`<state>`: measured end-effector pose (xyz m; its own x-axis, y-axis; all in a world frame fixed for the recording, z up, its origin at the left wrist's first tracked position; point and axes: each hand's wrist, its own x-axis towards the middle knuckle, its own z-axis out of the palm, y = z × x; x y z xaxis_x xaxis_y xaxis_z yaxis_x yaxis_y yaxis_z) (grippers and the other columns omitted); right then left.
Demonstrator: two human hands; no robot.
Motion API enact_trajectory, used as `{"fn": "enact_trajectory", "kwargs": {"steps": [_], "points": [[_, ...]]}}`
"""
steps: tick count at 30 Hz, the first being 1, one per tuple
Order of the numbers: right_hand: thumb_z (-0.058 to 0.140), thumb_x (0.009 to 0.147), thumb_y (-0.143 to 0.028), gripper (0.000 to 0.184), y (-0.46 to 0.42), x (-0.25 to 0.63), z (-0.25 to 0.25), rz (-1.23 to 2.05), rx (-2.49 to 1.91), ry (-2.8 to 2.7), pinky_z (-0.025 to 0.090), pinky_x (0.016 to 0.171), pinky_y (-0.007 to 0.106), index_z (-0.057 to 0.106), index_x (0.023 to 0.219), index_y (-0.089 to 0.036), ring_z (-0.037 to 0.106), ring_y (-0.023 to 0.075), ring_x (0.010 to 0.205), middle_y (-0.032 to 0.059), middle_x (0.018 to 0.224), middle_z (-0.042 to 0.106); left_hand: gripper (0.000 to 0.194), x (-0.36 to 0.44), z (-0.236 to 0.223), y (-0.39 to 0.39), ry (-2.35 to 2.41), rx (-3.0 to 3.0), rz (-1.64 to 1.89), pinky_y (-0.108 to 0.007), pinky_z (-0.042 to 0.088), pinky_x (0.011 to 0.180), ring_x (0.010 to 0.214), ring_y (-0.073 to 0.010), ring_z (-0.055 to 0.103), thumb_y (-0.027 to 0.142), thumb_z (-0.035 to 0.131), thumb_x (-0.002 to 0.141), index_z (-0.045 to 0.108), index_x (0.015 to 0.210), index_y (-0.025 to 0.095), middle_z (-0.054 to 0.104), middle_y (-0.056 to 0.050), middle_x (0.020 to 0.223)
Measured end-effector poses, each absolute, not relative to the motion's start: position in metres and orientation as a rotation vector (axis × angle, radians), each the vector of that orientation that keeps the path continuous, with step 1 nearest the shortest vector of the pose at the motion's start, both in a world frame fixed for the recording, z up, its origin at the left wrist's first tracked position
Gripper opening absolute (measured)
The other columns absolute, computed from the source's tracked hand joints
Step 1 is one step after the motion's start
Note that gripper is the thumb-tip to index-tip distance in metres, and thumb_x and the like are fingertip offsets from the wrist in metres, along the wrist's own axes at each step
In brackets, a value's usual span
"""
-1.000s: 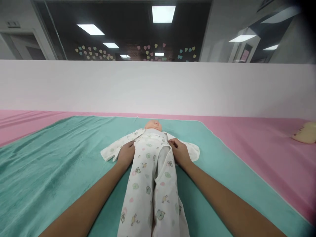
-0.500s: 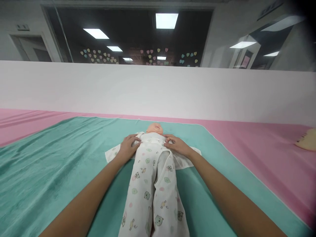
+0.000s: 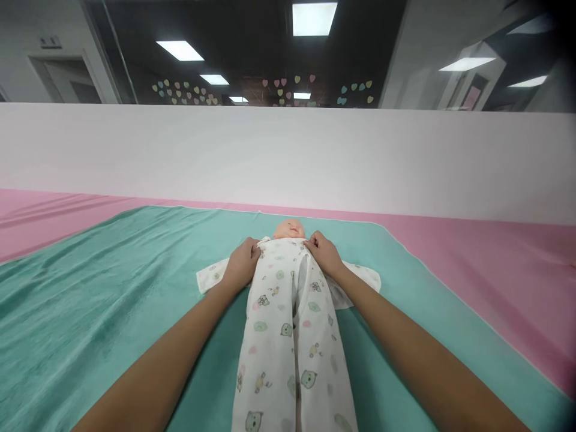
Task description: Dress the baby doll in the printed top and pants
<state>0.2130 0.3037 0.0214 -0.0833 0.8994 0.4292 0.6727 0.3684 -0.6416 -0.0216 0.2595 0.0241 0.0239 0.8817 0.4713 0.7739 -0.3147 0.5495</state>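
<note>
A baby doll (image 3: 289,228) lies on its back, head away from me, with only its head showing past the clothes. White baby pants (image 3: 270,327) printed with bears and ducks cover its front, legs stretching toward me. Beneath them, the sleeves of a matching shirt (image 3: 210,276) spread out to both sides. My left hand (image 3: 243,261) is closed on the left edge of the pants' waistband, close to the doll's chin. On the opposite edge, my right hand (image 3: 324,255) pinches the waistband with curled fingers. Its fingertips are partly hidden.
The doll rests on a wrinkled teal sheet (image 3: 135,294), laid over a pink covering (image 3: 477,270). A low white wall (image 3: 288,156) runs across behind. Above it, a dark window (image 3: 252,36) carries heart stickers and reflects ceiling lights.
The waistband has moved up from the doll's middle to just below its chin. Both hands have closed more tightly at its edges. The view has shifted slightly.
</note>
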Motion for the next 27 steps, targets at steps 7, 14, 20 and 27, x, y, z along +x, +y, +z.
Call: {"fn": "enact_trajectory", "kwargs": {"steps": [7, 14, 20, 27], "points": [[0.044, 0.080, -0.048, 0.026, 0.296, 0.211, 0.013, 0.525, -1.265, -1.729, 0.036, 0.060, 0.026, 0.048, 0.077, -0.023, 0.051, 0.0152, 0.067, -0.0026, 0.073, 0.057, 0.019, -0.022, 0.016, 0.257, 1.518, 2.366, 1.288, -0.035, 0.041, 0.085, 0.101, -0.0199, 0.051, 0.017, 0.035, 0.082, 0.049, 0.094, 0.022, 0.057, -0.005, 0.109], [0.045, 0.082, -0.044, 0.031, 0.269, 0.209, 0.030, 0.623, -1.051, -1.793, 0.037, 0.082, 0.029, 0.058, 0.098, -0.022, 0.052, 0.0175, 0.095, 0.0032, 0.104, 0.060, 0.021, -0.014, 0.022, 0.235, 1.529, 2.318, 1.480, -0.036, 0.036, 0.095, 0.106, -0.0191, 0.049, 0.020, 0.037, 0.084, 0.056, 0.093, 0.021, 0.057, -0.006, 0.109], [0.056, 0.072, -0.047, 0.031, 0.286, 0.195, 0.066, 0.736, -1.095, -2.080, 0.035, 0.069, 0.027, 0.056, 0.075, -0.017, 0.050, 0.0157, 0.075, 0.0010, 0.079, 0.057, 0.028, -0.006, 0.033, 0.227, 1.410, 2.092, 1.330, -0.031, 0.040, 0.089, 0.100, -0.0181, 0.053, 0.036, 0.037, 0.087, 0.055, 0.104, 0.022, 0.060, -0.004, 0.109], [0.053, 0.074, -0.039, 0.023, 0.308, 0.165, 0.082, 0.556, -0.962, -2.394, 0.033, 0.064, 0.024, 0.047, 0.069, -0.017, 0.045, 0.0122, 0.070, -0.0003, 0.078, 0.051, 0.031, -0.009, 0.028, 0.229, 1.350, 1.862, 1.391, -0.029, 0.039, 0.090, 0.105, -0.0169, 0.051, 0.039, 0.033, 0.088, 0.054, 0.105, 0.023, 0.058, -0.002, 0.113]]}}
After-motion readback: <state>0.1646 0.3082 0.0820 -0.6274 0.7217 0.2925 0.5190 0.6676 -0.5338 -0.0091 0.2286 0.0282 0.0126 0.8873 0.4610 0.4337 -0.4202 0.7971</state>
